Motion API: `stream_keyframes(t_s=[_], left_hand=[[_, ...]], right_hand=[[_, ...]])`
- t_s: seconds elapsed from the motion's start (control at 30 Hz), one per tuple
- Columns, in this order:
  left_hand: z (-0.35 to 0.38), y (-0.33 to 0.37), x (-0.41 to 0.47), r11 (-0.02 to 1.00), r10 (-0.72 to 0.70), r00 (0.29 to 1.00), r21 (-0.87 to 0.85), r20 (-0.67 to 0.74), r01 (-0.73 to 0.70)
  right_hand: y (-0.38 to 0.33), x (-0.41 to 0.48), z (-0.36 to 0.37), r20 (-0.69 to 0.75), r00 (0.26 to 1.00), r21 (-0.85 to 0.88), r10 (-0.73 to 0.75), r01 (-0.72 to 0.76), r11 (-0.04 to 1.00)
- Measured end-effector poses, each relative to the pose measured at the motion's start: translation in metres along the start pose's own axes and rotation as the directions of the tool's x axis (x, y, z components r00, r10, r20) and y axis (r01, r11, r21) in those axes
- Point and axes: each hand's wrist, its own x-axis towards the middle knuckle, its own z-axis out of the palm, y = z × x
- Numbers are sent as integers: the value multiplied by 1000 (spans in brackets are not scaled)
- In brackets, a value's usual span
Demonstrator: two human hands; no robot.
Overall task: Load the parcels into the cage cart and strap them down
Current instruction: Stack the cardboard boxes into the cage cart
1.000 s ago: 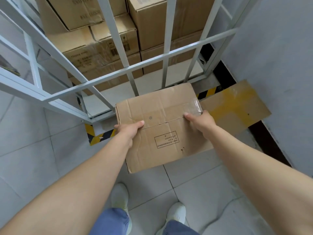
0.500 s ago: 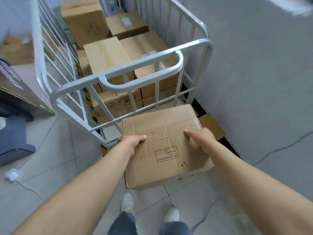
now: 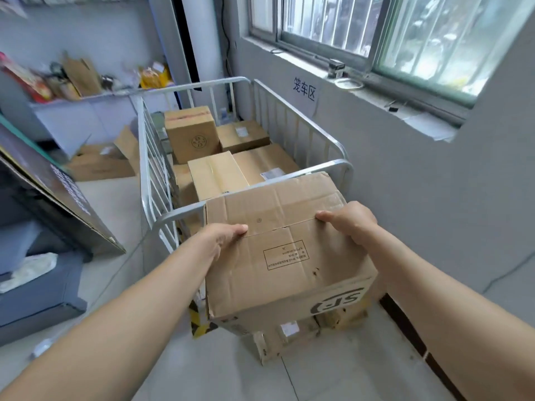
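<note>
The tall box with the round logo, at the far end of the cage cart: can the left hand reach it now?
Probably not: the left hand is gripping the SF parcel, and the cart's near rail and nearer boxes stand before the tall box.

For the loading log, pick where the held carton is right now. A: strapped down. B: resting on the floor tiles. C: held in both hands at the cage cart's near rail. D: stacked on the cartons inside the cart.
C: the left hand and right hand grip the SF-marked carton on its top, at the cage cart near rail, not yet among the cartons inside.
</note>
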Motion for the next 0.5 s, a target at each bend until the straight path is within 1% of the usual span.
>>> stream_keyframes(t_s=[0.07, 0.17, 0.27, 0.33, 0.5], left_hand=[[-19, 12, 1, 999, 35, 998, -26, -47, -36], [-55, 32, 3, 988, 115, 992, -98, -53, -120], [-100, 52, 10, 977, 156, 985, -134, -68, -164], [-136, 65, 22, 963, 199, 973, -161, -118, -217], [-225, 93, 62, 929, 295, 932, -166, -212, -331]], right_hand=[[-27, -6, -10, -35, 999, 8, -39, 40, 999], [-73, -13, -19, -88, 991, 25, -104, 106, 994], [-129, -21, -16, -136, 978, 41, -160, 167, 985], [-167, -27, -7, -159, 969, 71, -190, 203, 977], [-256, -27, 36, -198, 945, 145, -260, 290, 946]])
